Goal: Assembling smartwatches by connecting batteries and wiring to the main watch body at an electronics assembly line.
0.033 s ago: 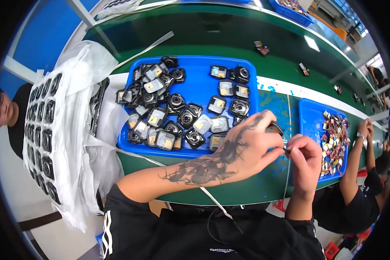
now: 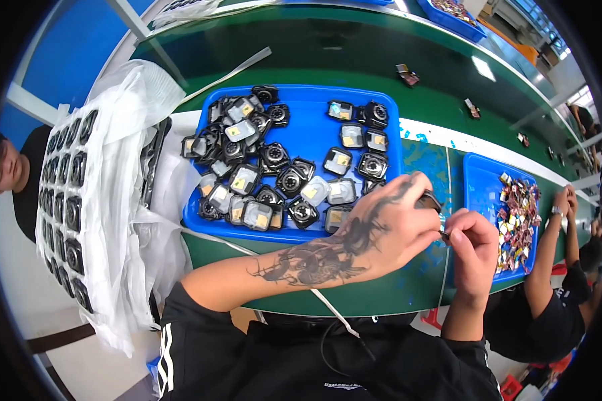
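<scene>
**Hands meet over a small part at the bench edge**

Big blue tray (image 2: pixel 388 107) sits on the green bench (image 2: pixel 354 53), full of small square black parts (image 2: pixel 274 160), many with a yellow or grey square label on the face. Second, smaller blue tray (image 2: pixel 478 180) to the right holds a heap of small mixed-colour pieces (image 2: pixel 518 214), red, yellow and white. Far left: white plastic sheet (image 2: pixel 113 200) draped over a rack, rows of dark round-faced units (image 2: pixel 63 194) showing through. A few tiny dark bits lie farther back on the bench.

Left hand (image 2: pixel 381 234), tattooed from wrist to knuckles, reaches in from lower left with the back of the hand up, fingers curled shut around a small dark part (image 2: pixel 429 199); only its top edge shows. Right hand (image 2: pixel 473 244) comes up from below, wrist straight, fingers bunched and pinched on a thin tool (image 2: pixel 444 234) whose tip meets the left hand. Both hands touch, held over the bench's near edge between the two trays.

A white cord (image 2: pixel 327 304) runs under the left forearm. Another person's hands (image 2: pixel 568 197) work at far right; a person in black sits at far left.
</scene>
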A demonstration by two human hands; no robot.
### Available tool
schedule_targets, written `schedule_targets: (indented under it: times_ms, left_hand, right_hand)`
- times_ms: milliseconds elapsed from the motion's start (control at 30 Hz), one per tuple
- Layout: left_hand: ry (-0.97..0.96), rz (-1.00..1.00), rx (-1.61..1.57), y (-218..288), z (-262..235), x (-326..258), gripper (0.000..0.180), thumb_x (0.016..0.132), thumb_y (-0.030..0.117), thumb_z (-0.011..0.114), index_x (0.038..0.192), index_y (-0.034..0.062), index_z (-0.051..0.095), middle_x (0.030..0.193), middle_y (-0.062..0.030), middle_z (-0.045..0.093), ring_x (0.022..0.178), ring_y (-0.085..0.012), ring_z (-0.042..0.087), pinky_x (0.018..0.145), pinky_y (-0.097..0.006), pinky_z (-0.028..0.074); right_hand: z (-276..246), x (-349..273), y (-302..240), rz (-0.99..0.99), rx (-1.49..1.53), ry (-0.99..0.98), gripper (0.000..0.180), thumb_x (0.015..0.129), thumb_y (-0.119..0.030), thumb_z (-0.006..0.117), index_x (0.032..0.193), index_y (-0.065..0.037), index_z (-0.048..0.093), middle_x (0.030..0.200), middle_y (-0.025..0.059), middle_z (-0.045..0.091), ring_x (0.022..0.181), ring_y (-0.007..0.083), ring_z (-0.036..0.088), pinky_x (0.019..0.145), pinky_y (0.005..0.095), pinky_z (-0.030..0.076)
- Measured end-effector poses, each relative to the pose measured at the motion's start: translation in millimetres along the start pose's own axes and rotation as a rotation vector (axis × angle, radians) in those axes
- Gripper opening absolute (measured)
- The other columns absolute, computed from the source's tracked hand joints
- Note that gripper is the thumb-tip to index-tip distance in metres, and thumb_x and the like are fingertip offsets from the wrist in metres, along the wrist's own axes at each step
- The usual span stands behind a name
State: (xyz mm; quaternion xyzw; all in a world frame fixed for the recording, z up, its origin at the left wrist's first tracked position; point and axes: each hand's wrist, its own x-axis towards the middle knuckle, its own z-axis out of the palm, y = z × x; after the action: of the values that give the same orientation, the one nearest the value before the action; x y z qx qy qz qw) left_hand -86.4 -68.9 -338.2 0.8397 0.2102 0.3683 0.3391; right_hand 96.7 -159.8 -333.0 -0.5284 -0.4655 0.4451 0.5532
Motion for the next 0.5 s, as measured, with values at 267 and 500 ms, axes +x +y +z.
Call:
schedule_targets:
  times_ms: [267, 500]
  left_hand:
    - [0.018, 0.157, 0.020, -1.7, 2.2, -0.7, 0.016, 0.074, 0.012, 0.076, 0.088, 0.0092, 0.068, 0.101, -0.0096, 0.054, 0.090, -0.0279, 0.060, 0.073, -0.036, 0.051]
    - [0.039, -0.358, -0.355, 2.7, 1.9, 0.9, 0.011, 0.079, 0.006, 0.076, 0.088, 0.0024, 0.073, 0.092, -0.0084, 0.062, 0.079, -0.0123, 0.060, 0.063, -0.024, 0.049]
  right_hand:
    - [2.6, 3.7, 4.8, 0.236, 0.242, -0.058, 0.009, 0.089, -0.005, 0.058, 0.082, -0.002, 0.055, 0.078, 0.0008, 0.053, 0.071, 0.0072, 0.045, 0.066, 0.0214, 0.036]
    - [10.0, 15.8, 11.9, -0.095, -0.796, 0.052, 0.034, 0.077, 0.001, 0.072, 0.109, -0.004, 0.061, 0.087, 0.0095, 0.062, 0.071, 0.0189, 0.062, 0.059, 0.0313, 0.049]
